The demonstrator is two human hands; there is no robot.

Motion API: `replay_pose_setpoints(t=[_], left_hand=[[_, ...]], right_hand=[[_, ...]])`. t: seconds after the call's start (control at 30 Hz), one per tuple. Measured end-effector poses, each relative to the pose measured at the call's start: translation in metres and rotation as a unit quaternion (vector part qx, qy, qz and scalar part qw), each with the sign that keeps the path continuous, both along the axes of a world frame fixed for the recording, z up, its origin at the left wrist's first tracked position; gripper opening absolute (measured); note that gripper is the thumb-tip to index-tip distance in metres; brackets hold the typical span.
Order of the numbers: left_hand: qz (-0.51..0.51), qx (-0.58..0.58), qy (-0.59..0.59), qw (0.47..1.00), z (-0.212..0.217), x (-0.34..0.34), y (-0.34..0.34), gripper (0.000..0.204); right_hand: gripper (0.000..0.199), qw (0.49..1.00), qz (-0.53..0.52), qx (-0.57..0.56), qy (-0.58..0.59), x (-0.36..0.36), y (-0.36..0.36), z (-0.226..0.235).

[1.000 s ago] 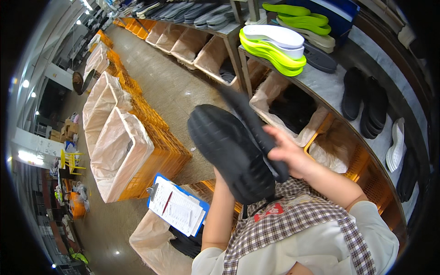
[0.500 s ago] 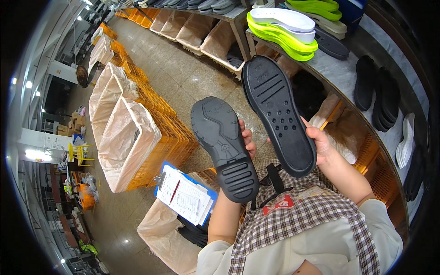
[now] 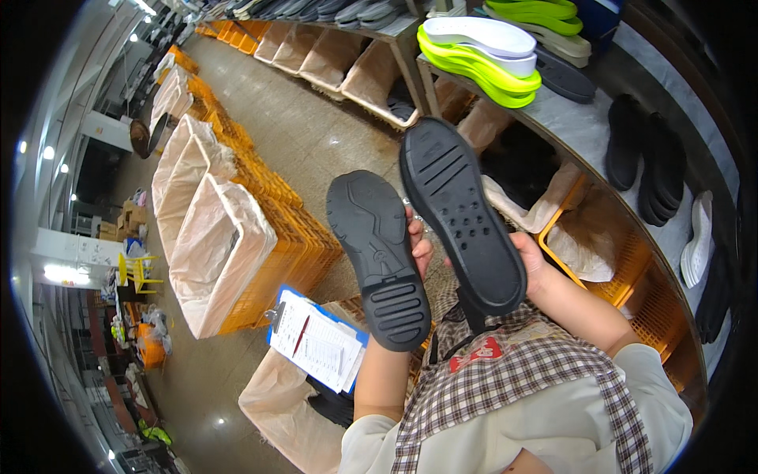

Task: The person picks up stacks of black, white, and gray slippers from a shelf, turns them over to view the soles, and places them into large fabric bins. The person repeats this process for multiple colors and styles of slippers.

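Two black shoe soles are held up side by side in front of my checked apron. My left hand (image 3: 420, 246) grips the left shoe sole (image 3: 379, 253), whose grooved tread faces up; the fingers show at its right edge. Closed round the right edge of the other shoe sole (image 3: 466, 217) is my right hand (image 3: 530, 265). That sole shows a raised rim, slanted bars and a cluster of small holes. The toe ends of both point away from me, with a narrow gap between them.
A clipboard (image 3: 318, 340) with papers and a red pen lies over a lined crate (image 3: 276, 403) at lower left. Lined orange crates (image 3: 296, 253) stand in a row on the left. White and lime soles (image 3: 482, 67) are stacked on the curved table (image 3: 588, 118) at right, beside more black soles (image 3: 667, 170).
The right sole has shifted slightly left and down, closer to the left sole. The left sole has tilted a little more upright. Both hands keep their hold.
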State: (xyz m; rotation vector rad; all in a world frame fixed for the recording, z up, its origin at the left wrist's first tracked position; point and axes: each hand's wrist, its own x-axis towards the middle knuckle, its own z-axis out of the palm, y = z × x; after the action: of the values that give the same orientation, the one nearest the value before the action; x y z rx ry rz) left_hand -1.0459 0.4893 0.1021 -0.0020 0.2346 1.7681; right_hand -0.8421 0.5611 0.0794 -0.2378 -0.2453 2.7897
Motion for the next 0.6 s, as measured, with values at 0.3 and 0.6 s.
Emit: replay_pose_setpoints(t=[0.3,0.6], left_hand=[[-0.013,0.061,-0.030,0.998,0.004,0.002,-0.001,0.037],[-0.015,0.032,-0.009,0.999,-0.002,0.005,0.006,0.034]], right_hand=[[0.083,0.999,-0.032,0.022,-0.004,0.011,0.010,-0.012],[0.079,0.998,-0.046,0.041,-0.025,0.017,0.007,-0.014]])
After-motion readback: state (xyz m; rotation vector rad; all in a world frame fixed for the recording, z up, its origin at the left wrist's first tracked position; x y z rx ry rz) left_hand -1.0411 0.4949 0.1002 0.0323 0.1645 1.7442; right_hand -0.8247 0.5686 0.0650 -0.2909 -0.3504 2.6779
